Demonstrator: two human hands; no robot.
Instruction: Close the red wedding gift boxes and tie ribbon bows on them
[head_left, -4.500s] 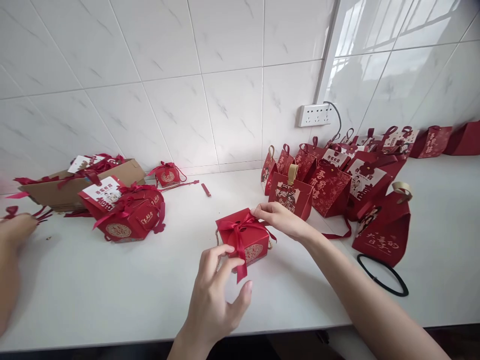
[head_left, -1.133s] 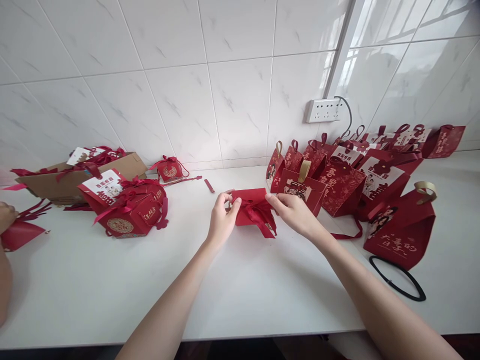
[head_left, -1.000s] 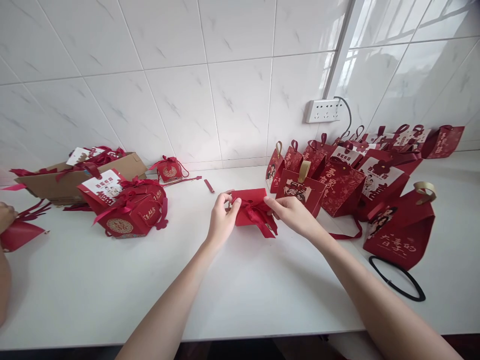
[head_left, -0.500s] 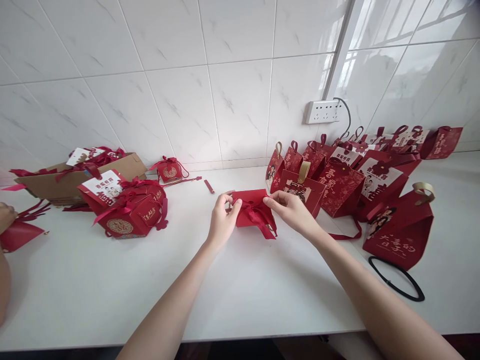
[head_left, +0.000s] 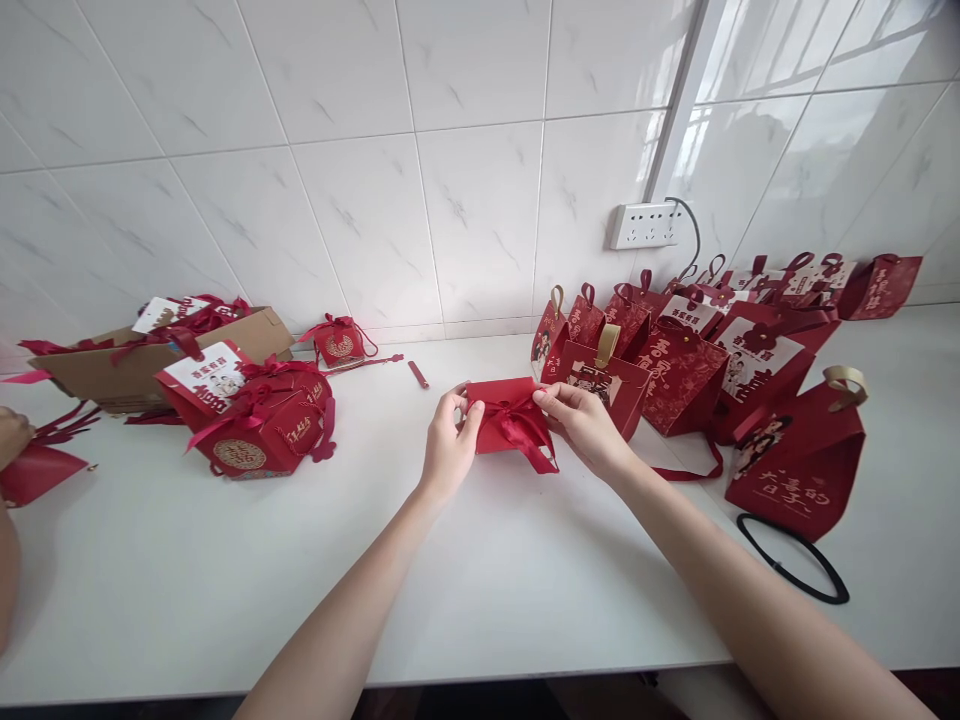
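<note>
A small red gift box (head_left: pixel 496 432) with a red ribbon bow (head_left: pixel 517 425) tied across its front is between my hands, over the middle of the white table. My left hand (head_left: pixel 451 440) pinches its left edge between thumb and fingers. At the box's upper right corner, my right hand (head_left: pixel 583 420) is closed on the edge, thumb near the ribbon. The ribbon's tail hangs down toward the lower right. The box's underside is hidden.
Many red gift bags (head_left: pixel 686 380) stand at the right, near a black loop (head_left: pixel 795 560). Left are a hexagonal red box (head_left: pixel 262 430), a cardboard box (head_left: pixel 112 375) and another person's hand (head_left: pixel 13 435). A small tag (head_left: pixel 418 374) lies behind my left hand.
Both hands have shifted very slightly to the right with the red box. The ribbon's tail has moved slightly right and up.
</note>
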